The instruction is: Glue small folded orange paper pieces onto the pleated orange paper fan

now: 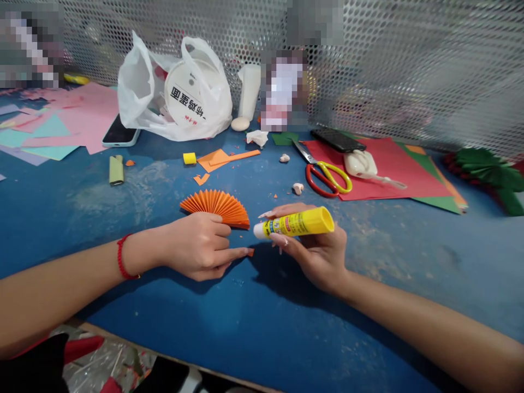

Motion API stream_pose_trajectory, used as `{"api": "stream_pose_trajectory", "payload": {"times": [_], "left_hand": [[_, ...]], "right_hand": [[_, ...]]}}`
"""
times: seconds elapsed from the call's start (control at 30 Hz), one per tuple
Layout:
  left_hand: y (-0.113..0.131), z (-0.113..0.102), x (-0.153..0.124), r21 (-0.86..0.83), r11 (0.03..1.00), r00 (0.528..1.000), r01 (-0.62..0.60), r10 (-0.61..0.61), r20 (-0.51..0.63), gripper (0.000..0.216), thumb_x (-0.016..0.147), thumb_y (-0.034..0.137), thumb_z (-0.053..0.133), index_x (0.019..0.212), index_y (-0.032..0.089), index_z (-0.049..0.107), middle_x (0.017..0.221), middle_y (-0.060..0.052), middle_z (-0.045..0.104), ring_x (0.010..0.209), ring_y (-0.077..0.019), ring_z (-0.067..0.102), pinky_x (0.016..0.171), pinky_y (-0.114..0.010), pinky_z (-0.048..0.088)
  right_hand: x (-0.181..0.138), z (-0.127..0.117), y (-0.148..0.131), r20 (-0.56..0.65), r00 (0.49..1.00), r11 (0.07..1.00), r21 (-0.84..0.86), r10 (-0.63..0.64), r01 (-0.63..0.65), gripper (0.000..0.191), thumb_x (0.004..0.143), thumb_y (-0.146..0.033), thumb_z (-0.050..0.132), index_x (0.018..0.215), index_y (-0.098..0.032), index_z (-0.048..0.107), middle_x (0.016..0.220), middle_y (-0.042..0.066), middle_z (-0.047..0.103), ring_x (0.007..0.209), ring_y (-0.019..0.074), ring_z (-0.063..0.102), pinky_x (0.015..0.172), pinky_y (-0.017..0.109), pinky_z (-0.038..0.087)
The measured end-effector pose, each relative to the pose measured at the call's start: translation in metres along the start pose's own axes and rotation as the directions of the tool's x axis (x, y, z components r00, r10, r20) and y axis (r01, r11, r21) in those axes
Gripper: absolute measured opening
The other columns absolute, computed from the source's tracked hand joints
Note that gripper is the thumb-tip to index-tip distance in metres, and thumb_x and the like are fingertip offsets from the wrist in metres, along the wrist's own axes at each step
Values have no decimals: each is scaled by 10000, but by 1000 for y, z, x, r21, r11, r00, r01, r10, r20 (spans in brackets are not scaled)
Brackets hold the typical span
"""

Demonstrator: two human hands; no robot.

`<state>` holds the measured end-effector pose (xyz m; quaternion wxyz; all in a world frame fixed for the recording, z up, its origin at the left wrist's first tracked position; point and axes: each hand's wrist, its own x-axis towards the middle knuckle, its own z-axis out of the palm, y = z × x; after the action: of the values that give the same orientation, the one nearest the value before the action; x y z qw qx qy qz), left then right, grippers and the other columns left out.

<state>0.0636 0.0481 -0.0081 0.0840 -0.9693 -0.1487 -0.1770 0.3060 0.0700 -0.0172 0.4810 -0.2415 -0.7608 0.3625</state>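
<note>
My left hand (200, 245) rests on the blue table with most fingers curled. Its index fingertip presses a small orange paper scrap (251, 252) on the tabletop. Just beyond the curled fingers sits an orange pleated paper fan (216, 204), its lower middle covered by them; whether they grip it is hidden. In my right hand (323, 256) is a yellow glue stick (301, 222), uncapped and held sideways above the table, white end toward the left hand. A yellow cap (189, 158) lies farther back near orange paper offcuts (215, 159).
Red-and-yellow-handled scissors (327, 177) lie partly on red paper (393, 164), beside a white case (360, 164) and a dark phone (338, 140). A plastic bag (137, 98), another phone (120, 132) and a green lighter (117, 170) stand left. Perforated metal (409, 71) borders the back.
</note>
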Motion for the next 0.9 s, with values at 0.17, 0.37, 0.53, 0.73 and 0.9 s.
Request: {"api": "stream_pose_trajectory", "payload": {"times": [0.17, 0.37, 0.53, 0.73, 0.9], "left_hand": [[1, -3, 2, 14, 1000, 1000, -11, 11, 4, 310, 857, 220, 563, 1134, 121, 660, 534, 18, 565, 505, -153, 519, 440, -297, 372], [4, -10, 4, 1, 997, 991, -71, 71, -116, 209, 791, 207, 618, 975, 144, 695, 491, 36, 532, 452, -128, 483, 389, -282, 324], [8, -7, 3, -42, 998, 997, -39, 36, -71, 191, 835, 252, 599, 934, 135, 713, 522, 12, 553, 479, -143, 516, 414, -312, 350], [8, -1, 5, 16, 998, 994, 55, -56, 90, 307, 920, 243, 531, 1176, 125, 653, 600, 3, 605, 542, -172, 568, 476, -337, 434], [9, -2, 6, 45, 999, 998, 16, -19, 53, 324, 914, 260, 556, 1213, 154, 624, 578, 28, 578, 498, -151, 543, 435, -314, 384]], "right_hand": [[-3, -1, -1, 80, 996, 998, -54, 39, -35, 109, 904, -310, 654, 927, -206, 634, 898, 44, 723, 667, 139, 642, 555, 261, 522], [-2, 0, 0, 88, 993, 995, -64, 84, -79, 134, 914, -335, 640, 934, -203, 627, 886, 33, 705, 613, 116, 604, 547, 254, 514], [-3, 1, -1, 65, 994, 995, -48, 93, -90, 128, 931, -327, 616, 958, -204, 636, 916, 41, 705, 712, 145, 641, 608, 270, 525], [-4, 0, -1, 75, 993, 996, -21, 93, -92, 111, 926, -302, 625, 986, -208, 630, 916, 30, 695, 670, 126, 615, 587, 259, 510], [-1, 1, 1, 41, 995, 996, -8, 95, -94, 103, 924, -292, 630, 986, -210, 629, 932, 28, 699, 668, 124, 607, 602, 265, 512]]}}
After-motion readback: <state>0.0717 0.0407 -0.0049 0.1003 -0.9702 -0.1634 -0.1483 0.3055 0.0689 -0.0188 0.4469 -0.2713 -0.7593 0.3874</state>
